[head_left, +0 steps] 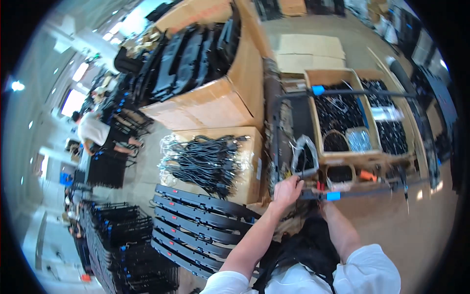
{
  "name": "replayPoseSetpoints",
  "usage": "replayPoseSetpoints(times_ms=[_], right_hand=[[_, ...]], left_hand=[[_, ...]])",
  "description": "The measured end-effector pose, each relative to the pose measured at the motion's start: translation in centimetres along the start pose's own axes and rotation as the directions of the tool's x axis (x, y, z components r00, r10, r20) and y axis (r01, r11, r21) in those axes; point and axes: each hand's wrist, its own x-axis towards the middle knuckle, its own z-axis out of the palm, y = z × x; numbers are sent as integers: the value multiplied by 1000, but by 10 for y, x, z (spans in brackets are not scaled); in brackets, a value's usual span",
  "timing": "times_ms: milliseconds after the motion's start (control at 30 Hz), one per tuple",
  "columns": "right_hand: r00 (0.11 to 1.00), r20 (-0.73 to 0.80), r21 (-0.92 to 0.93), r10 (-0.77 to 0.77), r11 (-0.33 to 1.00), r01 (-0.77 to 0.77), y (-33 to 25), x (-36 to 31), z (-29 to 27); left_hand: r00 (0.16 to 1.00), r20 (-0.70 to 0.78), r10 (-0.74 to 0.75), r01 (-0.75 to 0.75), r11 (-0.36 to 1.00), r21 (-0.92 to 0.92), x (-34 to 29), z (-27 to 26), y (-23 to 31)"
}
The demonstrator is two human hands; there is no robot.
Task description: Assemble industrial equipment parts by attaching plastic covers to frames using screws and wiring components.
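Note:
My left hand [288, 191] is closed at the near left corner of a black rectangular frame [362, 192]; what its fingers hold is too small to make out. Just beneath the frame's near bar is my right hand [322, 205], its fingers mostly hidden. The frame lies across a workbench, with a blue piece on its near bar [333, 196] and another blue piece on its far bar [318, 90]. Beside my left hand sits a clear plastic bag [304, 152] with dark contents. An orange tool [367, 175] and a small box of dark parts [340, 174] lie inside the frame.
Cardboard trays [338, 156] of small black parts stand beyond my hands. To the left, a carton [254, 166] bears bundled black cables [203, 159]. A large carton [210, 100] holds black panels, and curved black panels [196, 230] are stacked nearer. A person [93, 130] stands far left.

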Motion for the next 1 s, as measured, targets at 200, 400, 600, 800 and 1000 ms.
replayPoseSetpoints(times_ms=[200,400,600,800,1000], right_hand=[[931,319,-189,177,975,-121,-49,0,-27],[802,481,-686,354,722,93,-78,-29,-110],[868,452,-706,206,677,208,-166,-89,-137],[915,345,-656,208,751,77,-192,-104,-162],[911,379,-750,160,630,202,-205,-131,-126]], left_hand=[[703,-511,-494,38,744,-667,92,-168,-22],[111,-981,-159,-15,987,-162,160,-408,-105],[115,-712,-693,456,674,-582,167,-543,-133],[249,-738,-628,735,618,-278,237,-478,-58],[425,-834,-353,718,692,73,264,-480,-15]])
